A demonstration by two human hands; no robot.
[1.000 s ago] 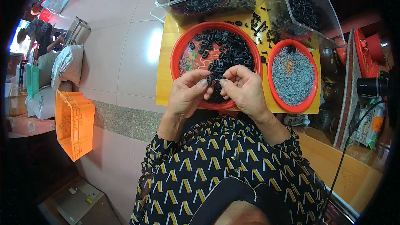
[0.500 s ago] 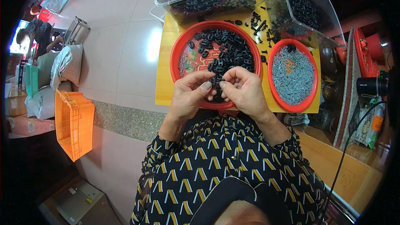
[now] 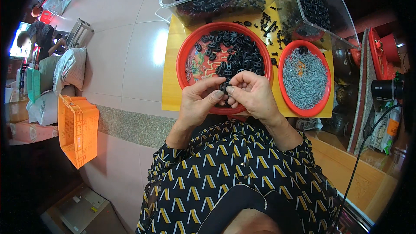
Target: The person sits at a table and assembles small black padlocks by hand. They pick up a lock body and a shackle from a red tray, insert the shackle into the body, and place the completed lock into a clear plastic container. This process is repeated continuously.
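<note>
A tiled floor point(image 3: 141, 52) runs along the left of the scene, with an orange plastic crate point(image 3: 82, 130) standing on it. On the near side sits a person in a black top point(image 3: 242, 160) with white and yellow chevrons, facing a yellow table point(image 3: 170, 97). At its far side are a clear bin on the left point(image 3: 166, 5) and a clear bin on the right point(image 3: 330, 34), both full of black parts. Nearer lie a round red tray point(image 3: 183, 56), scattered with black two-holed oval pieces point(image 3: 247, 56), and, to its right, a red oval tray point(image 3: 305, 112) of silvery pins point(image 3: 305, 86). These are unchanged.

The left hand point(image 3: 198, 99) and right hand point(image 3: 255, 95) meet over the near edge of the round tray. They have drawn closer together than a second ago, when a gap showed between them, and the left has dipped slightly nearer the body. The left thumb and forefinger pinch a small black piece point(image 3: 224, 87), now mostly hidden by fingers. The right fingertips press in close beside it; whether they hold anything cannot be told.
</note>
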